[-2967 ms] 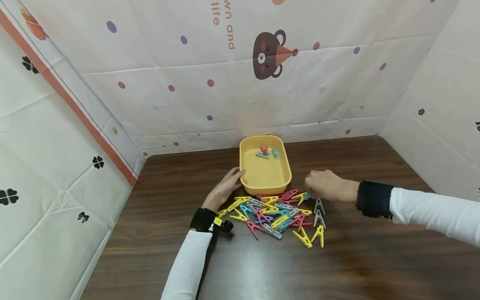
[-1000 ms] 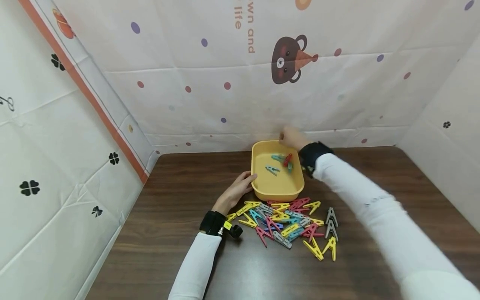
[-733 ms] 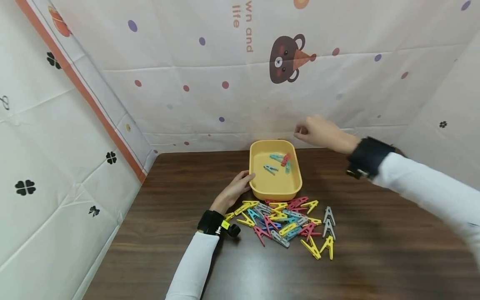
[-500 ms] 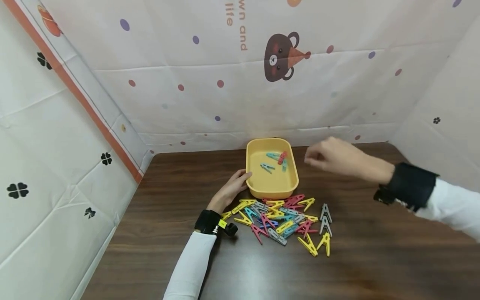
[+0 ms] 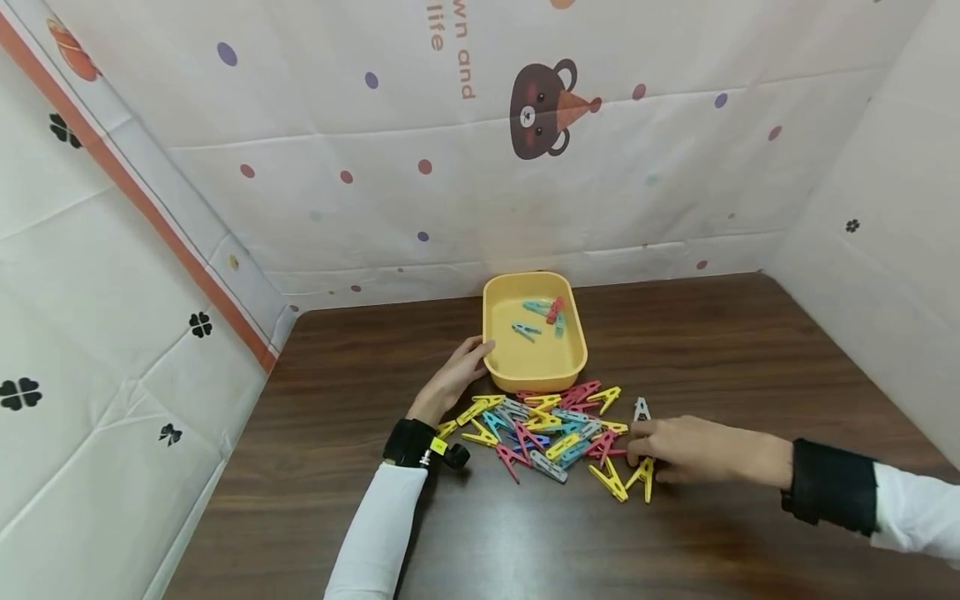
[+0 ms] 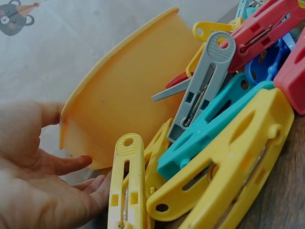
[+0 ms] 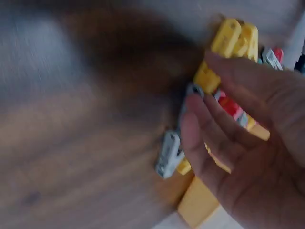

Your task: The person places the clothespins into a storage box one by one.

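Observation:
My left hand (image 5: pixel 453 379) grips the near left rim of a yellow plastic basket (image 5: pixel 531 367), its digits on both sides of the wall in the left wrist view. Inside the basket lie a red clothespin (image 5: pixel 555 310) and a few teal ones. My right hand (image 5: pixel 693 450) reaches to the right edge of a clothespin pile, fingers loosely bent with a gap between thumb and fingers. In the right wrist view its fingertips are right at a grey clothespin (image 7: pixel 167 155) and another grey one, beside yellow clothespins (image 7: pixel 226 38). From the head, the hand partly covers these.
A heap of yellow, pink, teal, blue and grey clothespins (image 5: pixel 562 447) lies on the dark wooden table (image 5: pixel 337 500) just in front of the basket. Printed cloth (image 5: pixel 375 208) hangs behind the table and at both sides.
My right hand took a teal clothespin from the pile and dropped it into the basket. It then swung back right and down to the grey clothespins. The left hand keeps its hold.

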`<state>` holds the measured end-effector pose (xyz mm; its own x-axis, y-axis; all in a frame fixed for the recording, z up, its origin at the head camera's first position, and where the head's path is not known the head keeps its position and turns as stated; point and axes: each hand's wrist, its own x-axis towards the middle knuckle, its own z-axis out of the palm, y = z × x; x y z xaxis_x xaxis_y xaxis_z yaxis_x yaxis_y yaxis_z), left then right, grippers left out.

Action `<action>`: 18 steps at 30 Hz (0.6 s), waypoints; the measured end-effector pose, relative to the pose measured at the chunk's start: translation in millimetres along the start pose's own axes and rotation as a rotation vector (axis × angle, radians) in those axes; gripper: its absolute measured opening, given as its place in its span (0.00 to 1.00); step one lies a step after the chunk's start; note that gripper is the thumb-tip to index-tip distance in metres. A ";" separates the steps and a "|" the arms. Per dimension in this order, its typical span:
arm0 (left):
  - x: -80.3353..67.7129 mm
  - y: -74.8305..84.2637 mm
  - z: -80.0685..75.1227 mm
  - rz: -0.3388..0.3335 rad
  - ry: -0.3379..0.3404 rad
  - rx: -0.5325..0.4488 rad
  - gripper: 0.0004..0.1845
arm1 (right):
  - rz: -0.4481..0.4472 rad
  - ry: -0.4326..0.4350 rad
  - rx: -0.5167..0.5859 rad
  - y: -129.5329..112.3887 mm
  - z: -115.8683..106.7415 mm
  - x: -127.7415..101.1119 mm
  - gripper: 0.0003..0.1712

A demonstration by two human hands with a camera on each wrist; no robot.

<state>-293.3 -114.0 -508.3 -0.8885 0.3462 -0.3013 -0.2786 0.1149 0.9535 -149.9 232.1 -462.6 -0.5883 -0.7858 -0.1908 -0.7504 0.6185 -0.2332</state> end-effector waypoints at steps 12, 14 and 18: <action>0.8 1.0 -0.3 -0.002 0.018 0.021 0.30 | 0.021 0.112 0.034 -3.9 11.4 2.7 0.10; 0.5 1.6 -0.2 -0.004 0.018 0.020 0.30 | 0.030 0.096 0.050 -3.1 7.7 2.8 0.10; 0.7 0.3 -0.2 -0.004 0.021 0.016 0.30 | 0.035 0.111 0.031 -1.1 -12.0 4.8 0.11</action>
<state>-294.2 -113.9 -508.2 -0.8948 0.3259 -0.3051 -0.2767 0.1315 0.9519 -155.5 227.5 -451.8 -0.6449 -0.7586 -0.0935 -0.7201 0.6440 -0.2585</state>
